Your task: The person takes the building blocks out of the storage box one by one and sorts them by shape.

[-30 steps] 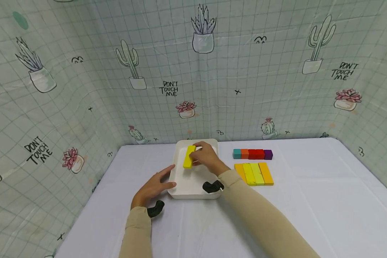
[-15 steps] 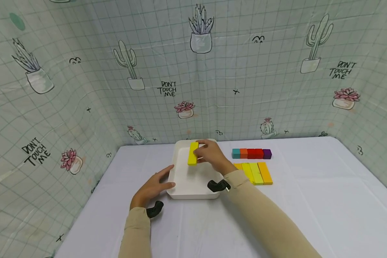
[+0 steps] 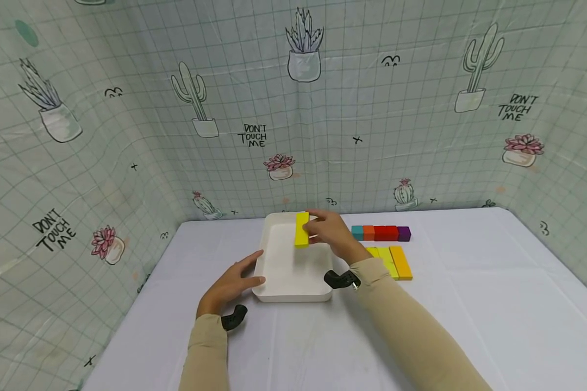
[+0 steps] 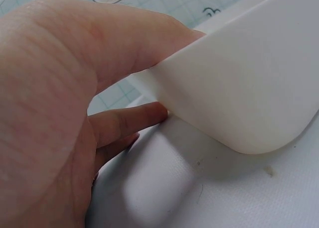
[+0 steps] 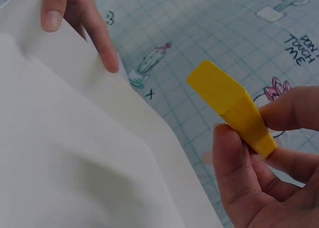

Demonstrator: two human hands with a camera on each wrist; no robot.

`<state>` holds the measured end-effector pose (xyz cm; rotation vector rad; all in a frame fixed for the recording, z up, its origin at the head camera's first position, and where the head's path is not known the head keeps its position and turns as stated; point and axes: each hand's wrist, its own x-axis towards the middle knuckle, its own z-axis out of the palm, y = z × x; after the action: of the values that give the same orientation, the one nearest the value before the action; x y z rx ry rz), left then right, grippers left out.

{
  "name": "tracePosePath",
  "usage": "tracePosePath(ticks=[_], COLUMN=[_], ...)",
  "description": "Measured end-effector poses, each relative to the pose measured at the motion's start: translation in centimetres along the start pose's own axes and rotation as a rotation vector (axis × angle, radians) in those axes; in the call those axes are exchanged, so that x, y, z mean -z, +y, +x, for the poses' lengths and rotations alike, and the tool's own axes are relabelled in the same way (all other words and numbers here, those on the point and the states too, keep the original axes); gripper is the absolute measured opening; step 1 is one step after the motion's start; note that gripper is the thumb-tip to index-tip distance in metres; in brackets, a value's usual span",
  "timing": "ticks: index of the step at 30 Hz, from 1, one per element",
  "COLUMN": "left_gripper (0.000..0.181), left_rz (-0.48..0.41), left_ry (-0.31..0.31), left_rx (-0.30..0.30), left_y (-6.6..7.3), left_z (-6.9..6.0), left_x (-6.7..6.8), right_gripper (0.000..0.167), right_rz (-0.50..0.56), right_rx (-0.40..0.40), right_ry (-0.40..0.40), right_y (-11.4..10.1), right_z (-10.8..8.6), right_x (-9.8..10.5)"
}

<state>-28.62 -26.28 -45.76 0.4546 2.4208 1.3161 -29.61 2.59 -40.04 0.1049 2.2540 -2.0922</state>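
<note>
My right hand (image 3: 333, 232) pinches a yellow rectangular block (image 3: 301, 232) between thumb and fingers. It holds the block over the right part of a white tray (image 3: 279, 271), and a soft shadow falls on the tray floor. In the right wrist view the block (image 5: 232, 106) is seen end-on and tilted in the fingertips. My left hand (image 3: 229, 283) grips the tray's left side. In the left wrist view its thumb hooks over the tray rim (image 4: 239, 83), while other fingers lie outside, near the wall's base.
Right of the tray lies a row of flat yellow and orange blocks (image 3: 401, 263), partly hidden by the right wrist. Behind it runs a row of teal, orange, red and purple blocks (image 3: 386, 233). A patterned cloth backdrop (image 3: 323, 130) closes off the table's far side.
My right hand has carried the yellow block to the right and slightly farther back above the tray. My left hand stays at the tray's left side.
</note>
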Motion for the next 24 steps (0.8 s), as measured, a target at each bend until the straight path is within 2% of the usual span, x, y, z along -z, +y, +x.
tracePosePath(ticks=[9, 18, 24], left_gripper=[0.078, 0.077, 0.076], left_rz=[-0.020, -0.033, -0.025], left_ry=[-0.011, -0.007, -0.003], left_rx=[-0.030, -0.027, -0.028], left_y=[-0.1, -0.2, -0.5], left_z=[-0.1, 0.0, 0.0], left_x=[0.1, 0.0, -0.3], right_gripper=[0.060, 0.061, 0.060], right_rz=[-0.013, 0.010, -0.009], right_rx=[0.017, 0.044, 0.027], right_ry=[-0.028, 0.028, 0.068], right_y=[-0.2, 0.4, 1.2], right_z=[-0.9, -2.2, -2.9], right_x=[2.2, 4.5, 5.7])
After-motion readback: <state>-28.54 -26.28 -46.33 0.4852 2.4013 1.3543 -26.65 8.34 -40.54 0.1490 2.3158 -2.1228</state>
